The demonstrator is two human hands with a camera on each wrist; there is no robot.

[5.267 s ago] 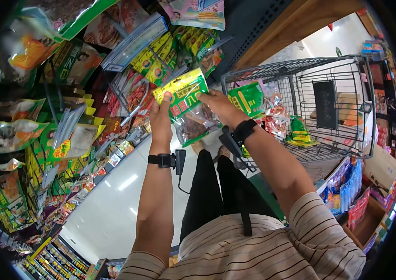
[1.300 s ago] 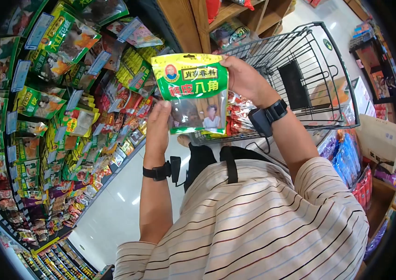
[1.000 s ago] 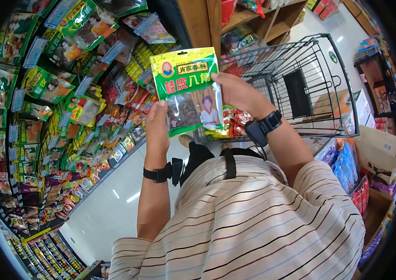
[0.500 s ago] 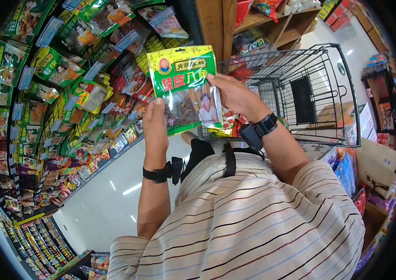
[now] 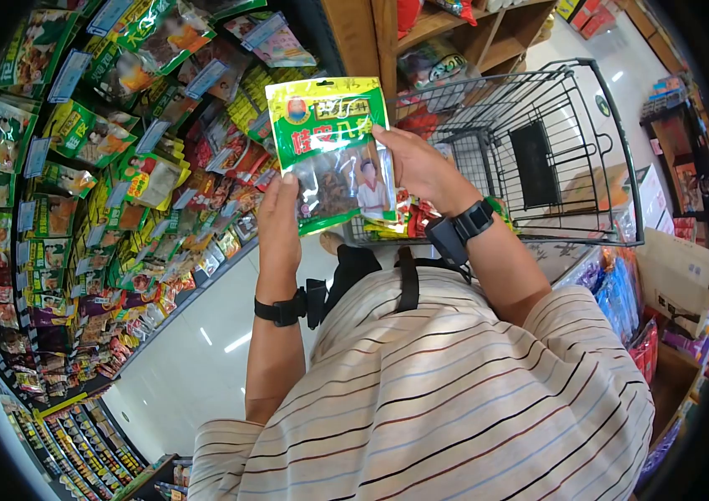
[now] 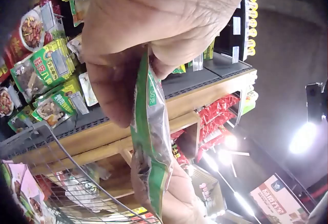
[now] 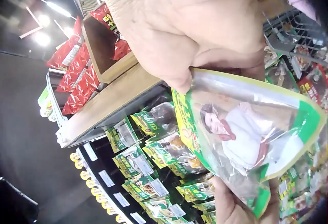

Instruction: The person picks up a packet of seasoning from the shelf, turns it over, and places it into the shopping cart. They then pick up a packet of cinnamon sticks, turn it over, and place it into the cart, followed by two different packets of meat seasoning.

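Both hands hold a flat spice bag (image 5: pixel 333 179) upright in front of the chest in the head view. It has a yellow top, a green band with red and yellow characters, and a clear window showing brown spices. My left hand (image 5: pixel 278 221) grips its left edge, thumb on the front. At the right edge my right hand (image 5: pixel 428 171) pinches it with the thumb in front. The left wrist view shows the bag (image 6: pixel 151 137) edge-on between thumb and fingers of the left hand (image 6: pixel 159 21). Its printed figure in white faces the right wrist camera, below the right hand (image 7: pixel 200 26).
Hanging spice packets (image 5: pixel 91 134) with price tags fill the rack on the left. Behind my right forearm stands a wire shopping cart (image 5: pixel 534 167) with red and green packs (image 5: pixel 415 219) in it. A wooden shelf (image 5: pixel 504 50), a cardboard box (image 5: pixel 676 275) and blue packs (image 5: pixel 619 288) flank it.
Since the oldest frame the bag has come up from a tilted pose to face the head camera, and the view has turned. Over the last second both hands keep their hold with only slight shifts.
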